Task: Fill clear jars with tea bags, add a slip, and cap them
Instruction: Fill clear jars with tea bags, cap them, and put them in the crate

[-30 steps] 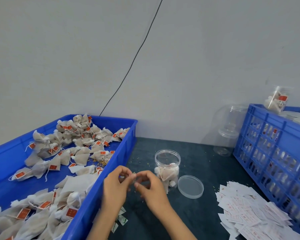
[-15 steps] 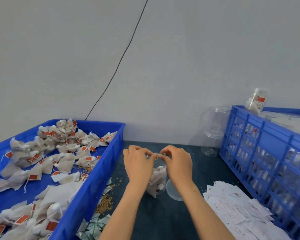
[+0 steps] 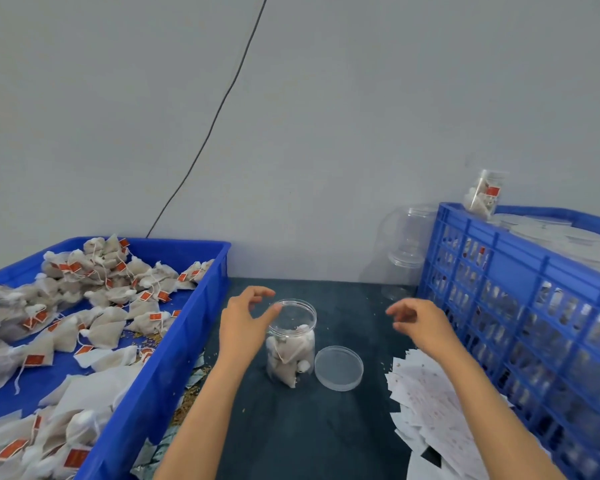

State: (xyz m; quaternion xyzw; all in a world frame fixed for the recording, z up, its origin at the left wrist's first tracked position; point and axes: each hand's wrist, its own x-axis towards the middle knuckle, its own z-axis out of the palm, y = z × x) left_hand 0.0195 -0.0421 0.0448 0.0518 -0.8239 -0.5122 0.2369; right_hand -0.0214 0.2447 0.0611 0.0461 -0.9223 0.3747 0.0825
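I have the open jar point(image 3: 291, 341) standing upright on the dark tabletop point(image 3: 309, 427), its lid point(image 3: 338, 367) lying flat just beside it on my right. My left hand point(image 3: 243, 323) hovers at the jar's rim, fingers loosely spread and holding nothing; my right hand point(image 3: 420, 323) hangs relaxed and empty above the slips point(image 3: 433, 403). The jar looks thin, clear and light — I judge it would tip easily, so I would steady it round the wall below the rim. The tea bags point(image 3: 291, 355) inside are soft and fill it to about the shoulder. A slip is flimsy paper, best pinched at one edge. The blue tray point(image 3: 160, 375) on my left holds loose tea bags; the blue crate point(image 3: 520, 271) on my right holds capped jars.
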